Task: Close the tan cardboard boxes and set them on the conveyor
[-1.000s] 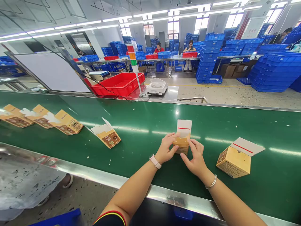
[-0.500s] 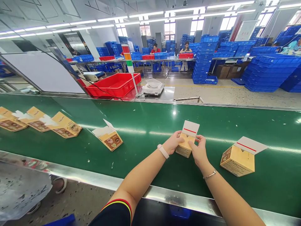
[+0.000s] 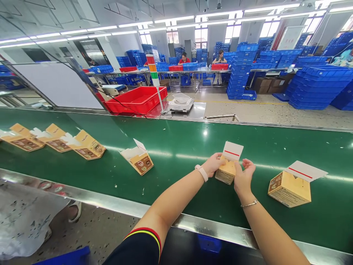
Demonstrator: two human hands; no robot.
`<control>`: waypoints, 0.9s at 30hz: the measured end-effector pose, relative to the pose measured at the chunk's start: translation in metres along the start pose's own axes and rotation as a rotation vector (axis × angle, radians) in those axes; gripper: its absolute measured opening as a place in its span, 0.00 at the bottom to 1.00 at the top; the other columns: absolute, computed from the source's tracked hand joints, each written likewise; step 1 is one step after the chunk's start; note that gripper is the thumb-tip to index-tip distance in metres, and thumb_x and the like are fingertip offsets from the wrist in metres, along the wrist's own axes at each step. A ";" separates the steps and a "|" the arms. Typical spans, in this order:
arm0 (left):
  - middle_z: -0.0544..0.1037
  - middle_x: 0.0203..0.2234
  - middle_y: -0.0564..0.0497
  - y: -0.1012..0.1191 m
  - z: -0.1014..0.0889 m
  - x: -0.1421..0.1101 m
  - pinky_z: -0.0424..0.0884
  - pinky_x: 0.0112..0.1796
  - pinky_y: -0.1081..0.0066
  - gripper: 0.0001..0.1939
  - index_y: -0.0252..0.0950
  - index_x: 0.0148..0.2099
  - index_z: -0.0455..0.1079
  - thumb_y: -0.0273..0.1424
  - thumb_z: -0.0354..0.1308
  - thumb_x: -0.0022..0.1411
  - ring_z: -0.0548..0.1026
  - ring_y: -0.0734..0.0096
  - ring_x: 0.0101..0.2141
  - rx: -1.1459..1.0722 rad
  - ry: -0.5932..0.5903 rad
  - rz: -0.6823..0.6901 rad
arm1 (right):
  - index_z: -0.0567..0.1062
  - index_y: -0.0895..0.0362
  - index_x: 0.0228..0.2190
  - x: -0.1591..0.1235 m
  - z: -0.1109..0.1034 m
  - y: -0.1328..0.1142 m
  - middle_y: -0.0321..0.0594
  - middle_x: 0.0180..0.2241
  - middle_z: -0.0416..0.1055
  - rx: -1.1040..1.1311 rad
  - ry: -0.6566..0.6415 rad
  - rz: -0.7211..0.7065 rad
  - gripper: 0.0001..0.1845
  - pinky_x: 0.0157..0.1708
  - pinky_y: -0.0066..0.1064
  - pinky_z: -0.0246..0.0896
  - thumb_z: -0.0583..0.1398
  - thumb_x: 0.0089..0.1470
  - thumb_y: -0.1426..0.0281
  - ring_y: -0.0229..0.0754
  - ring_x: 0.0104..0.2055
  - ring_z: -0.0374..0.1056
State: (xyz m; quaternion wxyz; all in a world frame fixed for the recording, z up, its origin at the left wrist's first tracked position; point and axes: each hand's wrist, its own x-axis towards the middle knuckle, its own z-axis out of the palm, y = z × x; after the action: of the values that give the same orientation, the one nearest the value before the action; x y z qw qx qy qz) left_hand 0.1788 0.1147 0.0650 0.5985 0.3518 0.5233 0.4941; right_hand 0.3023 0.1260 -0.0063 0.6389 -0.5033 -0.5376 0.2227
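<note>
Fingers (image 3: 248,164) of the right hand (image 3: 243,179) now spread open, off the small yellow carton (image 3: 225,173) they pinched earlier. The left hand (image 3: 212,164) still grips its side, holding it upright over the green conveyor belt (image 3: 176,147), white flap (image 3: 233,151) raised.

2 bare forearms, left forearm (image 3: 168,213) and right forearm (image 3: 273,232), angled in from bottom, hands close together. Left hand (image 3: 213,164) fingers curled, pale wristband (image 3: 202,173). Right hand (image 3: 244,176) open, fingers up and spread, thin bracelet (image 3: 249,203).
</note>
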 end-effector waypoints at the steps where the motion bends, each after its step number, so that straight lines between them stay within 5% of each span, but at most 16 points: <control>1: 0.74 0.46 0.35 0.003 -0.001 -0.006 0.71 0.47 0.56 0.18 0.33 0.46 0.64 0.20 0.56 0.51 0.75 0.55 0.46 0.028 0.048 0.067 | 0.58 0.54 0.46 0.001 -0.004 -0.009 0.47 0.47 0.59 -0.033 0.033 -0.076 0.22 0.45 0.44 0.62 0.57 0.52 0.59 0.50 0.51 0.60; 4: 0.67 0.56 0.35 0.008 -0.026 -0.041 0.63 0.54 0.55 0.19 0.36 0.50 0.62 0.27 0.57 0.55 0.65 0.54 0.57 0.113 0.201 0.297 | 0.56 0.54 0.47 -0.001 -0.015 -0.034 0.50 0.50 0.54 -0.087 0.092 -0.414 0.25 0.51 0.53 0.57 0.57 0.52 0.59 0.56 0.56 0.55; 6: 0.67 0.55 0.41 0.006 -0.066 -0.072 0.60 0.55 0.54 0.22 0.40 0.50 0.63 0.29 0.60 0.52 0.62 0.55 0.58 0.205 0.322 0.489 | 0.56 0.53 0.47 -0.008 -0.018 -0.046 0.50 0.49 0.53 -0.084 0.101 -0.602 0.23 0.52 0.57 0.55 0.57 0.51 0.61 0.57 0.55 0.55; 8: 0.68 0.51 0.40 -0.001 -0.120 -0.101 0.64 0.51 0.51 0.23 0.39 0.48 0.62 0.38 0.61 0.49 0.65 0.51 0.55 0.535 0.729 0.925 | 0.55 0.51 0.46 -0.017 -0.017 -0.054 0.48 0.49 0.52 -0.074 0.072 -0.694 0.22 0.51 0.58 0.56 0.56 0.51 0.63 0.57 0.54 0.56; 9: 0.67 0.52 0.40 -0.005 -0.150 -0.111 0.65 0.50 0.50 0.26 0.38 0.48 0.61 0.39 0.62 0.48 0.65 0.49 0.55 0.600 1.000 1.029 | 0.55 0.50 0.46 -0.022 -0.016 -0.057 0.48 0.48 0.52 -0.067 0.045 -0.710 0.22 0.50 0.58 0.57 0.56 0.51 0.64 0.57 0.54 0.56; 11: 0.63 0.54 0.37 -0.014 -0.205 -0.123 0.64 0.50 0.50 0.30 0.37 0.53 0.56 0.39 0.60 0.49 0.63 0.49 0.57 0.595 1.364 0.999 | 0.54 0.49 0.46 -0.033 -0.013 -0.061 0.46 0.48 0.52 -0.041 -0.012 -0.729 0.22 0.50 0.58 0.58 0.56 0.51 0.65 0.56 0.53 0.57; 12: 0.63 0.54 0.37 -0.019 -0.227 -0.123 0.65 0.49 0.51 0.32 0.38 0.55 0.54 0.38 0.60 0.49 0.64 0.51 0.55 0.547 1.408 0.929 | 0.55 0.49 0.46 -0.038 -0.011 -0.062 0.45 0.47 0.52 -0.021 -0.039 -0.738 0.21 0.50 0.59 0.58 0.56 0.50 0.65 0.56 0.53 0.58; 14: 0.66 0.51 0.40 -0.028 -0.254 -0.116 0.68 0.46 0.54 0.37 0.40 0.56 0.52 0.37 0.63 0.45 0.69 0.54 0.51 0.408 1.241 0.766 | 0.56 0.49 0.45 -0.045 -0.010 -0.064 0.45 0.46 0.54 0.020 -0.101 -0.755 0.21 0.50 0.59 0.58 0.57 0.50 0.67 0.56 0.52 0.58; 16: 0.69 0.46 0.42 -0.037 -0.257 -0.102 0.71 0.43 0.57 0.39 0.41 0.55 0.53 0.38 0.66 0.42 0.73 0.58 0.45 0.314 0.989 0.632 | 0.57 0.49 0.45 -0.051 -0.008 -0.064 0.44 0.46 0.56 0.051 -0.184 -0.771 0.20 0.49 0.58 0.60 0.57 0.50 0.69 0.54 0.51 0.60; 20: 0.71 0.38 0.46 -0.055 -0.214 -0.076 0.73 0.35 0.59 0.37 0.38 0.50 0.58 0.39 0.69 0.40 0.75 0.61 0.35 0.315 0.772 0.535 | 0.58 0.50 0.49 -0.057 -0.005 -0.062 0.47 0.48 0.60 0.043 -0.416 -0.806 0.22 0.47 0.54 0.65 0.57 0.53 0.70 0.53 0.51 0.62; 24: 0.64 0.55 0.38 -0.059 -0.169 -0.066 0.69 0.47 0.52 0.43 0.40 0.57 0.57 0.38 0.72 0.39 0.67 0.49 0.55 0.514 0.691 0.613 | 0.56 0.53 0.56 -0.057 0.001 -0.053 0.52 0.54 0.59 -0.058 -0.588 -0.758 0.27 0.49 0.56 0.64 0.56 0.56 0.67 0.55 0.56 0.60; 27: 0.60 0.59 0.36 -0.054 -0.154 -0.055 0.64 0.53 0.50 0.48 0.40 0.61 0.51 0.37 0.71 0.41 0.62 0.48 0.58 0.515 0.570 0.669 | 0.54 0.53 0.58 -0.051 0.004 -0.044 0.53 0.56 0.59 -0.079 -0.633 -0.715 0.29 0.51 0.56 0.63 0.56 0.57 0.66 0.55 0.58 0.59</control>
State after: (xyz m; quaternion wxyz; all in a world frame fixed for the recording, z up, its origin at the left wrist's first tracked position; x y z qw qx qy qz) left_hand 0.0428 0.0327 -0.0015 0.1346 0.4875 0.6293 0.5901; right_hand 0.2709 0.0680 0.0082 0.4608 -0.2184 -0.8530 0.1107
